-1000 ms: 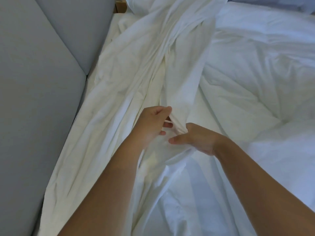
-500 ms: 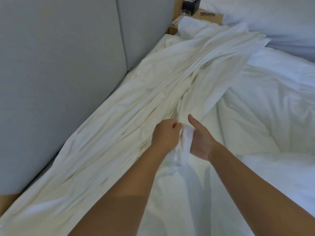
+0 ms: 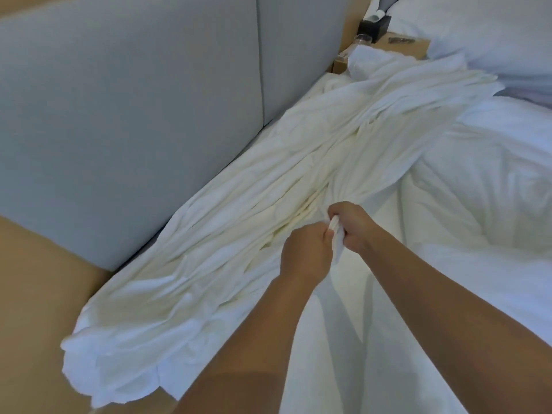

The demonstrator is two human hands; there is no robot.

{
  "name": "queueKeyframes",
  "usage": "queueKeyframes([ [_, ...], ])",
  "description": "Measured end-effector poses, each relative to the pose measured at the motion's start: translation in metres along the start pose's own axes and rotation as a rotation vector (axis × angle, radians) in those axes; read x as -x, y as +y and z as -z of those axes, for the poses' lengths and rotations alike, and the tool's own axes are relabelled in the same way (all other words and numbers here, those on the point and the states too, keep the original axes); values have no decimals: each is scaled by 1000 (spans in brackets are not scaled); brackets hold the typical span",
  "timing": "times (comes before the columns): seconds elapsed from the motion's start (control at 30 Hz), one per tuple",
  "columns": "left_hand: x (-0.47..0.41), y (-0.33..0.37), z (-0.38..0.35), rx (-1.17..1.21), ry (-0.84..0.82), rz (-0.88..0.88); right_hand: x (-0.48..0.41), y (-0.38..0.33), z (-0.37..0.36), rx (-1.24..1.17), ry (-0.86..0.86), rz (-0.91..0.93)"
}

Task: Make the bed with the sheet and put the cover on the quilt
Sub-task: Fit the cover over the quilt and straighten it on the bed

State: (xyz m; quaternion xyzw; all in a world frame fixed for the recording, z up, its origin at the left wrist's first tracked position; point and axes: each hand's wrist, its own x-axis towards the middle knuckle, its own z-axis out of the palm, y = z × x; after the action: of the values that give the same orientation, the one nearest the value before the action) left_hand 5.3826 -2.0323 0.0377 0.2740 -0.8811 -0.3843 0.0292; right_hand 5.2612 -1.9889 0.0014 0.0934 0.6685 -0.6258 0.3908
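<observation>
Forearms (image 3: 254, 339) are reaching in from the lower edge, both bare, over a flat white sheet (image 3: 343, 369) that is covering the mattress beneath them. The left hand (image 3: 304, 255) is curling its fingers into a fist around a gathered edge of a long cream-white cloth (image 3: 233, 249). The right hand (image 3: 354, 225) is clenching the same bunch just beyond it, so the 2 hands are touching, with a twist of fabric showing between them. Whether this cloth is the cover or a 2nd sheet, I cannot tell. It is lying in long pleated folds along the left side of the bed, running from a rumpled end that is resting over a tan surface (image 3: 35, 309) at the near left to a fanned end far up the bed. To the right of the hands the puffy white quilt (image 3: 484, 189) is lying heaped, touching the cloth along its edge. A grey padded headboard (image 3: 134, 115), in 2 panels, is standing beside the cloth on the left. Farther off, a wooden bedside table (image 3: 400, 43) is carrying a black tissue box (image 3: 375, 25) and a glass (image 3: 363, 38), and a white pillow (image 3: 493, 28) is lying at the far right
</observation>
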Motion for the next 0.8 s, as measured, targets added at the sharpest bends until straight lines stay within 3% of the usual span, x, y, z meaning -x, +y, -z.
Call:
queueKeyframes([
  [0.1,31,20,0,22,40,7,37,-8,11,-79,-55,-31],
  [0.33,56,45,11,-1,172,93,77,-32,30,115,-139,-69],
  [0.53,42,42,-16,124,241,124,48,-23,31,-67,-283,-87],
  [0.63,21,30,-46,177,229,93,9,-7,34,-189,-433,-62],
  [0.7,6,17,-72,239,280,56,-18,7,37,-159,-621,-31],
  [0.8,-8,4,-99,425,583,69,-38,17,41,-141,-895,-38],
])
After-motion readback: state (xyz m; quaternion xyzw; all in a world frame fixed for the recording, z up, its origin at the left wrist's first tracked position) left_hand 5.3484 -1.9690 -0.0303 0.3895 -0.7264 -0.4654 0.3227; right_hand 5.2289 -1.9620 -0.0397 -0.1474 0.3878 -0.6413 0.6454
